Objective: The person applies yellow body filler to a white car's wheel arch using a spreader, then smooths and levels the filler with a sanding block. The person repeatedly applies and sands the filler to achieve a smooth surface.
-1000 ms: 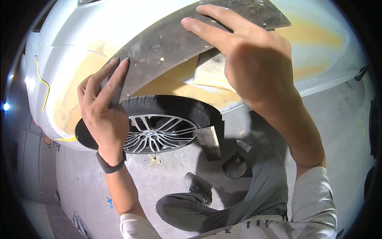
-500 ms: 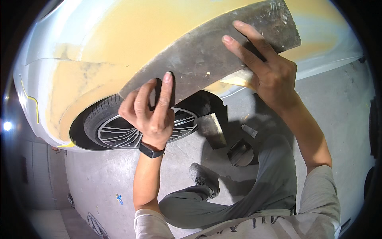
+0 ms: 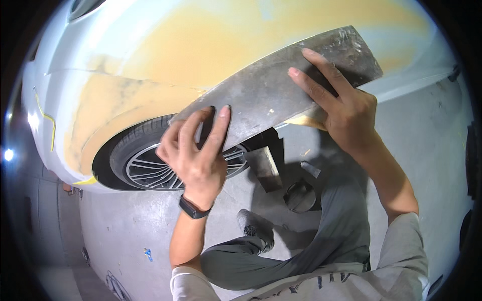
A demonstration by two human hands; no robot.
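Observation:
A long, dark grey filler spreader (image 3: 271, 95) with pale smears lies slanted across the car's side panel (image 3: 196, 40), which is coated with yellow body filler. My left hand (image 3: 198, 155), with a black band on its wrist, grips the lower left end near the wheel arch. Near the upper right end, my right hand (image 3: 346, 110) grips it too. On both hands some fingertips press on the face turned to me, and the thumbs are hidden. The spreader's curved upper edge is against or very near the filler; I cannot tell which along its length.
The car wheel (image 3: 155, 168) sits below my left hand. On the grey floor are a rectangular plate (image 3: 263, 168) with a pale edge, a round dark container (image 3: 300, 195), a small tube (image 3: 310, 169) and a blue scrap (image 3: 148, 254). Cable (image 3: 116, 286) lies at lower left.
Both hands and the spreader have come down across the panel, toward me, the left hand also slightly right. More yellow filler shows above the upper edge. The whole view has shifted a little.

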